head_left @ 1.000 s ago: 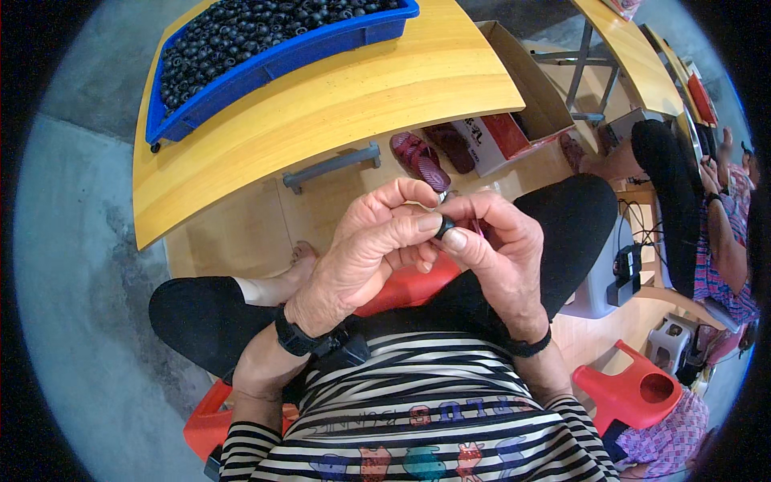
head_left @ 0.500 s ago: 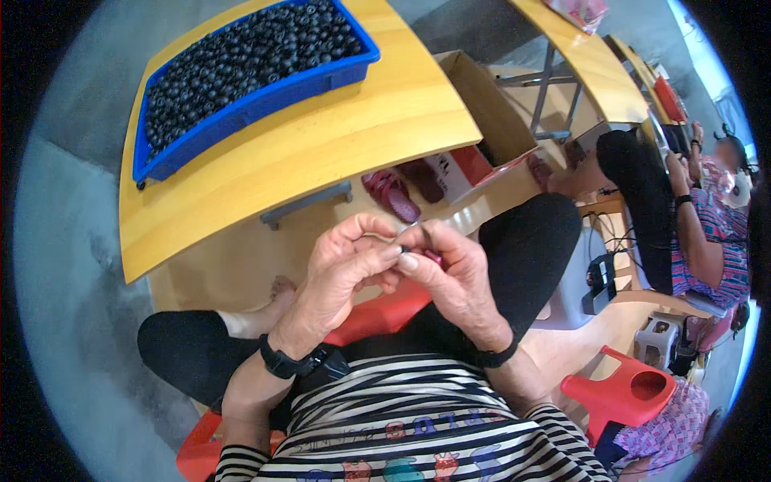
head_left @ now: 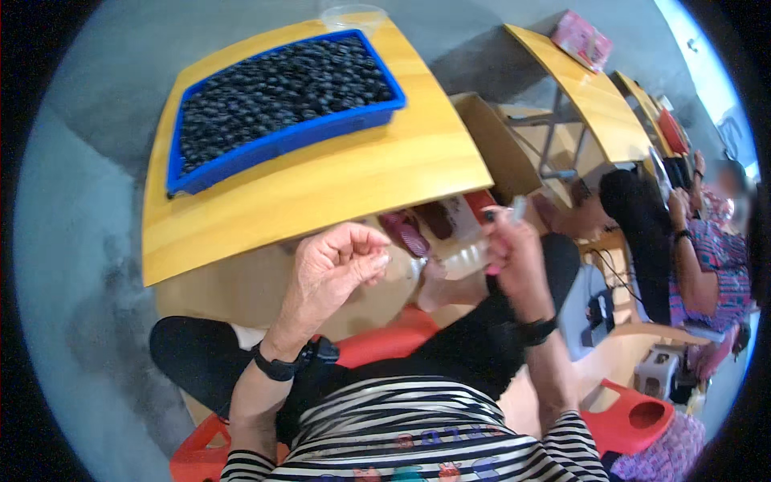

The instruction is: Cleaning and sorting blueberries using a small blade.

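the left hand (head_left: 331,271) is half-open, visibly empty. the blurred right hand (head_left: 516,255), fingers closed, holds a small black round piece (head_left: 489,216) and slender pale stick (head_left: 519,207). black round pieces (head_left: 281,96) fill the rectangular blue plastic tray (head_left: 289,145) on the yellow wooden bench (head_left: 337,173).

A light yellow wood-topped table (head_left: 345,173) carries a rectangular blue plastic tray (head_left: 301,146) toward its far side, heaped with small, dark, glossy round pieces (head_left: 281,96); the front strip of wood lies bare. At the far edge sits a clear plastic container (head_left: 353,14), shallow and round. To the right, well apart, a second wooden table (head_left: 598,108) bears a pink package (head_left: 582,40) near its far end. Below, on the tan floor (head_left: 233,297), lie maroon sandals (head_left: 408,233), beside an open cardboard box (head_left: 499,153); a red plastic stool (head_left: 614,426) stands farther right.
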A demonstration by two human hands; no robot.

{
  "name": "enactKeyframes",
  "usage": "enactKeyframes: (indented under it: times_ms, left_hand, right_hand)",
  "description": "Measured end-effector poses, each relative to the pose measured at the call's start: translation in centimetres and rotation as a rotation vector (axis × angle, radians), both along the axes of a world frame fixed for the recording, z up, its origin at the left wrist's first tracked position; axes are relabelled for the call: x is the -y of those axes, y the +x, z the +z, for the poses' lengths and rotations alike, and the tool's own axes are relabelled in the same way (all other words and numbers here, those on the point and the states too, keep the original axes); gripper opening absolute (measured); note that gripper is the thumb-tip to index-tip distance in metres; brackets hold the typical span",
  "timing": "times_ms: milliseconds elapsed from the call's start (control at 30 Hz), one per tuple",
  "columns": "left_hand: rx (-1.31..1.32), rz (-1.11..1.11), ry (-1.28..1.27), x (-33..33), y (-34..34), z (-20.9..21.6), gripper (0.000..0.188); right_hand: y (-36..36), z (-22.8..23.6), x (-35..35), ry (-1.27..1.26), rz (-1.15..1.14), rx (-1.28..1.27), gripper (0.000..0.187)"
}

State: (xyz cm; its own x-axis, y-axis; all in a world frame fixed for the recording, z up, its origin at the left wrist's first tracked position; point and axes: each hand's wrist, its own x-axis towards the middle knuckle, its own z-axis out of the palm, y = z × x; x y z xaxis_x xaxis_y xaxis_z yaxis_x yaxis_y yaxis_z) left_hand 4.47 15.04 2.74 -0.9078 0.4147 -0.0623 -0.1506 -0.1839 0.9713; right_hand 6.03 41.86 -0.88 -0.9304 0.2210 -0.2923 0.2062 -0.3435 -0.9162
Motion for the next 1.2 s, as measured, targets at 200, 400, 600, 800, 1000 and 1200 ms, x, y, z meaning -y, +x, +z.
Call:
enactKeyframes:
  times_ms: [200, 400, 600, 800, 1000, 1200]
  left_hand:
    - [-0.448, 0.504, -0.318, 4.3, -5.0, 2.7, 0.010]
    - [-0.863, 0.670, -0.867, 8.5, -12.6, 3.3, 0.018]
    - [-0.778, 0.417, -1.224, 9.6, -16.9, 2.6, 0.024]
    - [-0.619, 0.266, -1.236, 10.4, -17.9, 3.7, 0.026]
    - [-0.611, 0.295, -1.265, 9.8, -18.5, 2.4, 0.019]
    - [-0.569, 0.271, -1.241, 10.1, -18.4, 2.9, 0.020]
  right_hand:
    - [-7.9, -2.3, -11.0, 0.052, -0.118, 0.028, 0.042]
    - [-5.5, -3.6, -7.4, -0.036, -0.145, 0.071, 0.037]
    - [-0.7, -4.4, -2.5, -0.250, 0.007, 0.067, 0.027]
    - [2.2, -1.6, 1.5, -0.183, 0.078, 0.032, 0.019]
    - [4.1, 0.6, 4.2, -0.200, 0.170, -0.005, 0.015]
    - [4.5, 1.6, 6.2, -0.169, 0.268, -0.088, 0.016]
